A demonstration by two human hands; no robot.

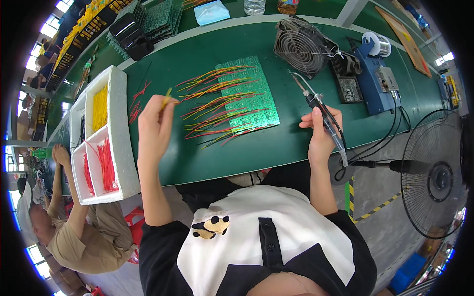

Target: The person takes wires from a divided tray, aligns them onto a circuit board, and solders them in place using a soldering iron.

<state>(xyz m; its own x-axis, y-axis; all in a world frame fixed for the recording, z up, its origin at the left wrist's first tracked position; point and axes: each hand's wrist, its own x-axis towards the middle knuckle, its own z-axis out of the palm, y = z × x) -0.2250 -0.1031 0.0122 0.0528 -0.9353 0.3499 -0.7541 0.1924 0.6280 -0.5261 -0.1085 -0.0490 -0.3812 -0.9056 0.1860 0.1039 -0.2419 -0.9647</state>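
Observation:
A soldering iron (312,100) with a thin metal guide tube along it is gripped in my right hand (322,138); its tip points up toward the fan unit. Between the thumb and fingers of my left hand (154,126) is a short yellow wire (167,96), partly hidden by the fingertips. Between my hands lies a green circuit board panel (264,106) on the green table. Rows of red, yellow and black wires (205,106) run across it and stick out past its left edge. Neither hand touches the panel.
A white foam tray (129,163) holds yellow, red and black wires at the left. Loose red wires (136,108) lie beside it. At the back right stand a black fan unit (298,47) and a blue solder feeder (370,84) with cables. Another person (81,237) sits at far left.

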